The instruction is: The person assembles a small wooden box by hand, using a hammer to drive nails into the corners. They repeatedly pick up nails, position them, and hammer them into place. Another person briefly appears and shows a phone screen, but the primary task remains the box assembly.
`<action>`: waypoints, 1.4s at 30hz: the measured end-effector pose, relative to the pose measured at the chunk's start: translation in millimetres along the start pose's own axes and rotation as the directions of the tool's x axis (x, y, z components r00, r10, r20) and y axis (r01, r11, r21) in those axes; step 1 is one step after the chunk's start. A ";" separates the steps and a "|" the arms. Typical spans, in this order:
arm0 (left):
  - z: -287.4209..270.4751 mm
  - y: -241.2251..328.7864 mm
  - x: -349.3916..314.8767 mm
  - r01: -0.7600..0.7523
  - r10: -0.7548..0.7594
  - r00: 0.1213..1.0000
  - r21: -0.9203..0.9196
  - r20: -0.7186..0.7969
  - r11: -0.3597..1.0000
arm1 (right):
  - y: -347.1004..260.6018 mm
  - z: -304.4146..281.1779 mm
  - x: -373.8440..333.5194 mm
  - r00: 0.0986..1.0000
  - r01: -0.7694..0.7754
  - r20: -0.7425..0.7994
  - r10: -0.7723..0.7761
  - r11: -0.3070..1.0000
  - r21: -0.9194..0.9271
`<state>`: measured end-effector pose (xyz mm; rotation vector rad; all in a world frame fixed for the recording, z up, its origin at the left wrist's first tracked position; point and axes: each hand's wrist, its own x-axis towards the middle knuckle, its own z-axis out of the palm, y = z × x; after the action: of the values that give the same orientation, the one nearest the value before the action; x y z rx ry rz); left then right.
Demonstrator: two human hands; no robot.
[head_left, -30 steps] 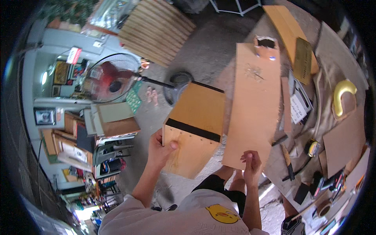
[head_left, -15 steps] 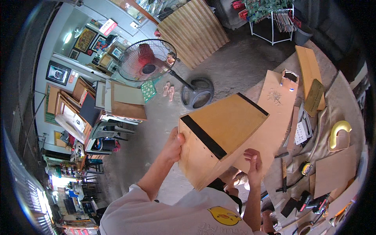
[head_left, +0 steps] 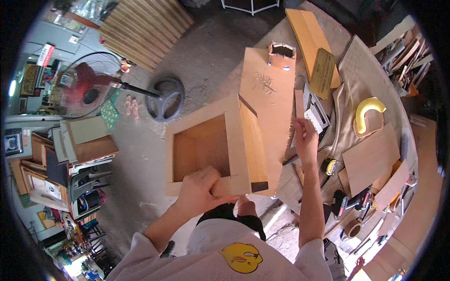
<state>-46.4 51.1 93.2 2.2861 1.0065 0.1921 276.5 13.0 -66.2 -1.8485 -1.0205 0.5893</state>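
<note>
— Where to look for the wooden box (head_left: 236,140)?
— Partly across the cardboard sheet (head_left: 274,105) as seen from above, open side in view. Clasped at one edge by the left hand (head_left: 199,189).
— Noted of the right hand (head_left: 307,140)?
— Loosely curled near the sheet; cannot tell whether pinching anything.
— Step in hand?
— Probably checking the open side. Next, likely needs right-hand support before any turning.

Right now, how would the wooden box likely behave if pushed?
The wooden box is probably stiff, since its panels look flat. It is likely light for its size: it looks hollow, and the left grip alone holds it. Pushed at its far side, it may tilt, being held near one rim.
</note>
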 end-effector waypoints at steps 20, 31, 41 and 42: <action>84.5 -63.7 25.6 -0.380 0.349 0.892 0.057 0.287 0.923 | 8.5 81.2 155.8 0.732 0.673 0.437 -0.522 0.653 -0.348; 89.5 -53.6 58.0 -0.344 0.314 0.920 0.100 0.235 0.934 | 22.1 82.3 155.2 0.658 0.753 0.510 -0.554 0.488 -0.441; 102.1 -39.8 41.8 -0.256 0.229 0.962 0.196 0.151 0.947 | 17.7 56.7 131.5 0.813 0.578 0.309 -0.493 0.746 -0.330; 104.3 -37.3 38.2 -0.256 0.228 0.961 0.193 0.158 0.947 | 20.0 63.0 133.8 0.808 0.587 0.308 -0.503 0.739 -0.331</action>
<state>-4.7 46.5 -16.2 2.5780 0.7028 0.0314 310.7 151.2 -110.7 -1.7189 -1.8627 0.1995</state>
